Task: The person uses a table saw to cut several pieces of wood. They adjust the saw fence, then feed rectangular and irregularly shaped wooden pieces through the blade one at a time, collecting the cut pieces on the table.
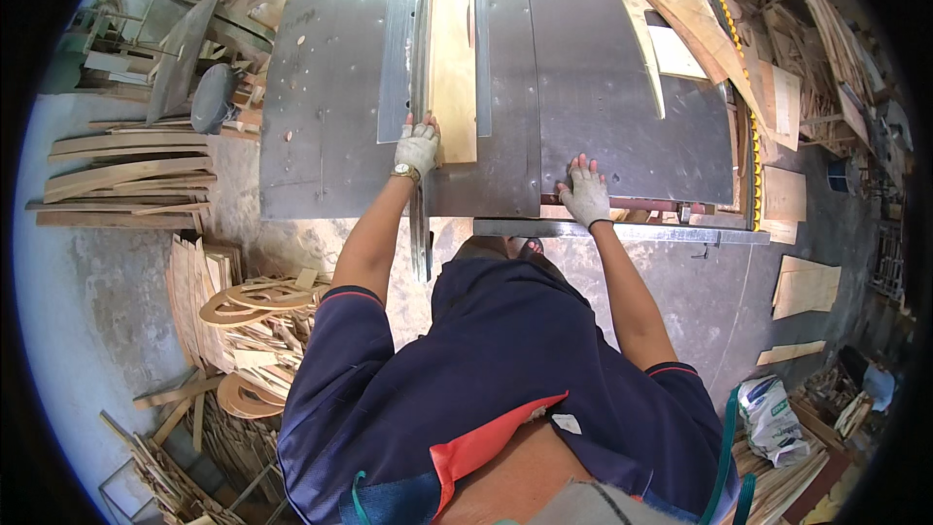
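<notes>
My left hand (416, 147) wears a pale fingerless glove and a wristwatch. It rests over the long metal rail (421, 241), fingers extended, touching the near left edge of a narrow pale board (459, 68). The board lies lengthwise on the grey metal machine table (340, 170), alongside the rail. My right hand (585, 192), also gloved, lies spread with fingertips on the table near its front edge, just behind a silver crossbar (641, 231). Its fingers hold nothing.
Curved wooden offcuts (685, 15) lie on the table's right, beside a yellow-toothed strip (755, 165). Wood stacks (126, 175) and ring-shaped scraps (243, 308) crowd the left floor. A white sack (773, 413) and loose panels (805, 287) are at the right.
</notes>
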Demonstrator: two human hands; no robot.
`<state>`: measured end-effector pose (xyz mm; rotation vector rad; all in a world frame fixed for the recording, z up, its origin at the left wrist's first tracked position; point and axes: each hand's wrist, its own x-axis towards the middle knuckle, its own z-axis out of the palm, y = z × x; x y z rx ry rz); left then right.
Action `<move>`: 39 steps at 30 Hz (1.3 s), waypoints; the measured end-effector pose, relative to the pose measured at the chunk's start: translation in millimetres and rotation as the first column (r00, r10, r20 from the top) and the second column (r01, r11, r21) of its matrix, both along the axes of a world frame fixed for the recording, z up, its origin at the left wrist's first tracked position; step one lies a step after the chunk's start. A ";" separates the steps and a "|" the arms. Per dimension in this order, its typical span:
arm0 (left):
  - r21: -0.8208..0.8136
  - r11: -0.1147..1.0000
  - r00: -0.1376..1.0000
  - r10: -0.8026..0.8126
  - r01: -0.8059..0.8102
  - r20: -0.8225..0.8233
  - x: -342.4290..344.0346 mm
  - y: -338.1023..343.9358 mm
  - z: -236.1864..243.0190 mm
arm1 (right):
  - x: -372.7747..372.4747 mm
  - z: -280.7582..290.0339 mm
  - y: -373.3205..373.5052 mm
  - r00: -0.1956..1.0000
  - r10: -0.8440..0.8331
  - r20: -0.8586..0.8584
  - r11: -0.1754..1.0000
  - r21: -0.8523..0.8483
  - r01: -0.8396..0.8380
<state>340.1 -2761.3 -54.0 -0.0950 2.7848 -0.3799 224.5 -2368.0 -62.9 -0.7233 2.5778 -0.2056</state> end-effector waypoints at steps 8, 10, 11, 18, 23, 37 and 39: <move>0.006 1.000 0.999 0.013 -0.013 0.049 -26.7 -13.5 3.8 | 1.5 -0.1 1.6 1.000 -0.011 0.005 1.000 -0.015 0.011; 0.000 1.000 0.999 0.004 -0.004 0.034 -33.4 -19.1 0.5 | 1.4 0.7 1.2 1.000 -0.015 0.012 1.000 -0.009 0.015; 0.002 1.000 1.000 0.001 -0.001 0.025 -36.3 -21.8 -1.2 | 1.4 1.2 0.9 1.000 -0.016 0.018 1.000 -0.010 0.016; 0.058 0.998 1.000 0.025 -0.025 -0.007 -56.7 -31.3 3.1 | 2.7 4.7 1.6 0.999 -0.022 0.028 1.000 -0.010 0.022; 0.064 0.997 0.998 0.047 -0.050 0.039 -72.5 -35.7 11.9 | 4.3 4.2 3.7 0.999 -0.025 0.035 0.999 -0.047 0.026; 0.030 0.997 0.993 0.061 -0.064 0.105 -109.0 -52.5 16.6 | 4.0 6.0 2.6 0.997 -0.050 0.065 0.998 -0.030 0.052; 0.028 0.997 0.990 0.066 -0.070 0.122 -114.7 -54.8 17.7 | 4.2 6.8 3.0 0.996 -0.049 0.070 0.998 -0.023 0.051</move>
